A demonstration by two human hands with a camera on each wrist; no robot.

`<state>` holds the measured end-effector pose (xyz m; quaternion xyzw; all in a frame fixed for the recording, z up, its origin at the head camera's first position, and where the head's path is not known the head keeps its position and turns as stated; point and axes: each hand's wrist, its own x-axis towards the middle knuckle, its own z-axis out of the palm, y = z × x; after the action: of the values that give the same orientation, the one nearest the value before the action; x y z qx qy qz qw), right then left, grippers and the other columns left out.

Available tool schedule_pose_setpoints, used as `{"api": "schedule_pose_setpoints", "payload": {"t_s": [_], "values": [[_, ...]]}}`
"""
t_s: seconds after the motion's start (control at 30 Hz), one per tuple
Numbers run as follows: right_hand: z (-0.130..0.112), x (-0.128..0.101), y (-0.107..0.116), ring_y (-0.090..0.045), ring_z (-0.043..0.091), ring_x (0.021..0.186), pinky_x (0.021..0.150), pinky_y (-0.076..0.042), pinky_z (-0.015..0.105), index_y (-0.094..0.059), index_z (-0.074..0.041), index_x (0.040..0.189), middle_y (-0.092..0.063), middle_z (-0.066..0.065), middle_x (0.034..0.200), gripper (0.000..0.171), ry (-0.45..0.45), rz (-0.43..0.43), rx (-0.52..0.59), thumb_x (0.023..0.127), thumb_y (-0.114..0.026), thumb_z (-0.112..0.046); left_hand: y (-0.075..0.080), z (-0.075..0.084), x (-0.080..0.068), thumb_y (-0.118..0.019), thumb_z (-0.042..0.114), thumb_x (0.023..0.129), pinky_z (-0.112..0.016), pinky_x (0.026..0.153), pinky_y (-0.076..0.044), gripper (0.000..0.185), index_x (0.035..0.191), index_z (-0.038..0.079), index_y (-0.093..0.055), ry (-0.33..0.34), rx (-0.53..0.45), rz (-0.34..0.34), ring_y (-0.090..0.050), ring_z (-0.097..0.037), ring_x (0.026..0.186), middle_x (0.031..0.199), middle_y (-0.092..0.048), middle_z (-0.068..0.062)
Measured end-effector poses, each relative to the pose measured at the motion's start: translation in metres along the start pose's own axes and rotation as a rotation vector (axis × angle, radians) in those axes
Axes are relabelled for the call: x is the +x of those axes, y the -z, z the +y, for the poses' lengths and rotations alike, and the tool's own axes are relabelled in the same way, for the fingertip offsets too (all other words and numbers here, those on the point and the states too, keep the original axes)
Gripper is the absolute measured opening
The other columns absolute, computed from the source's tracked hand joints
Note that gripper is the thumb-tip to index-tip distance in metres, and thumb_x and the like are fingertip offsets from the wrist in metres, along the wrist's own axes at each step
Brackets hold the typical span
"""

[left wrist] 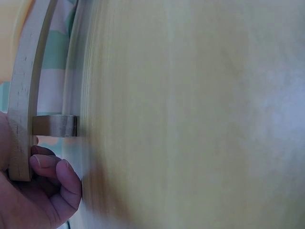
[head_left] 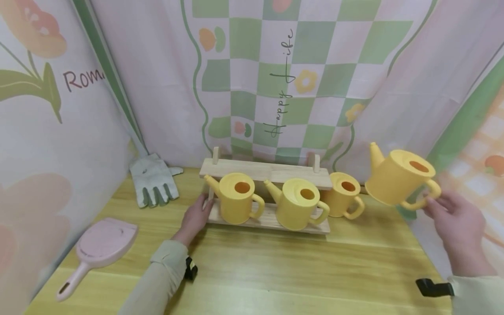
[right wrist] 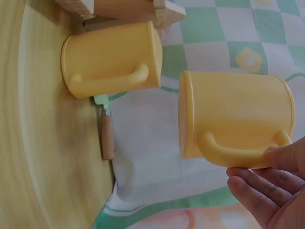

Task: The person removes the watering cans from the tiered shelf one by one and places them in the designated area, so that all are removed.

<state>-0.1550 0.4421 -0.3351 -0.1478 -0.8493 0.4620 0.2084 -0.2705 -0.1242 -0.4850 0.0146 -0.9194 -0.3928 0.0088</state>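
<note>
A small wooden two-tier shelf (head_left: pixel 267 171) stands mid-table. Two yellow watering cans (head_left: pixel 236 197) (head_left: pixel 297 203) sit on its lower board. A third can (head_left: pixel 345 194) stands on the table at the shelf's right end, also seen in the right wrist view (right wrist: pixel 112 57). My left hand (head_left: pixel 204 204) grips the shelf's left side board (left wrist: pixel 21 95), with its fingers (left wrist: pixel 52 164) curled round the edge. My right hand (head_left: pixel 432 205) holds a fourth yellow can (head_left: pixel 397 177) by its handle (right wrist: pixel 233 155), tilted in the air to the right of the shelf.
A grey work glove (head_left: pixel 153 181) lies at the back left and a pink scoop (head_left: pixel 98 245) at the front left. A small wooden-handled tool (right wrist: pixel 107 136) lies behind the third can. Printed fabric walls enclose the wooden table (head_left: pixel 275 271) on three sides.
</note>
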Motion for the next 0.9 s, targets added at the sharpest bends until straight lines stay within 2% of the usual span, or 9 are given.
{"api": "schedule_pose_setpoints", "payload": {"t_s": [0.17, 0.27, 0.4, 0.5, 0.6, 0.9], "values": [[0.013, 0.003, 0.002, -0.057, -0.010, 0.062, 0.049, -0.037, 0.002, -0.053, -0.022, 0.119, -0.049, -0.040, 0.073, 0.037, -0.032, 0.016, -0.108, 0.083, -0.060, -0.031, 0.001, 0.001, 0.000, -0.033, 0.056, 0.088, -0.052, 0.091, -0.035, 0.055, 0.130, 0.020, -0.037, -0.005, 0.000, 0.002, -0.043, -0.036, 0.114, 0.130, -0.044, -0.013], [0.022, 0.005, 0.001, -0.055, -0.012, 0.060, 0.049, -0.038, 0.004, -0.050, -0.016, 0.123, -0.046, -0.043, 0.072, 0.044, -0.032, 0.031, -0.172, 0.084, -0.058, -0.033, 0.000, 0.001, 0.000, -0.032, 0.057, 0.088, -0.052, 0.091, -0.035, 0.057, 0.131, 0.020, -0.036, -0.005, 0.001, -0.002, -0.044, -0.036, 0.113, 0.130, -0.044, -0.014], [0.034, 0.006, -0.002, -0.054, -0.014, 0.060, 0.048, -0.041, 0.008, -0.045, -0.016, 0.128, -0.045, -0.043, 0.072, 0.050, -0.050, 0.020, -0.186, 0.084, -0.058, -0.036, 0.000, 0.001, 0.000, -0.031, 0.058, 0.087, -0.052, 0.091, -0.035, 0.060, 0.132, 0.019, -0.035, -0.004, 0.005, -0.004, -0.044, -0.037, 0.113, 0.130, -0.044, -0.014], [0.042, 0.005, -0.005, -0.054, -0.014, 0.061, 0.049, -0.044, 0.012, -0.048, -0.017, 0.126, -0.047, -0.042, 0.073, 0.048, -0.057, 0.003, -0.164, 0.083, -0.058, -0.037, 0.000, 0.000, 0.000, -0.031, 0.058, 0.087, -0.053, 0.092, -0.034, 0.062, 0.134, 0.018, -0.034, -0.004, 0.004, -0.005, -0.043, -0.037, 0.114, 0.132, -0.042, -0.014], [0.049, 0.006, -0.008, -0.054, -0.013, 0.060, 0.049, -0.044, 0.012, -0.052, -0.012, 0.121, -0.046, -0.043, 0.073, 0.046, -0.033, 0.009, -0.181, 0.083, -0.059, -0.036, 0.000, 0.000, -0.001, -0.032, 0.058, 0.087, -0.053, 0.093, -0.032, 0.063, 0.135, 0.017, -0.032, 0.002, 0.002, -0.009, -0.041, -0.037, 0.116, 0.133, -0.040, -0.014], [0.066, 0.008, -0.017, -0.048, -0.018, 0.058, 0.052, -0.040, 0.013, -0.049, -0.001, 0.121, -0.059, -0.026, 0.086, 0.053, 0.004, 0.010, -0.291, 0.085, -0.056, -0.038, 0.000, 0.001, -0.001, -0.031, 0.059, 0.087, -0.053, 0.094, -0.031, 0.063, 0.135, 0.018, -0.032, 0.026, 0.000, -0.019, -0.039, -0.036, 0.118, 0.134, -0.039, -0.013]]}}
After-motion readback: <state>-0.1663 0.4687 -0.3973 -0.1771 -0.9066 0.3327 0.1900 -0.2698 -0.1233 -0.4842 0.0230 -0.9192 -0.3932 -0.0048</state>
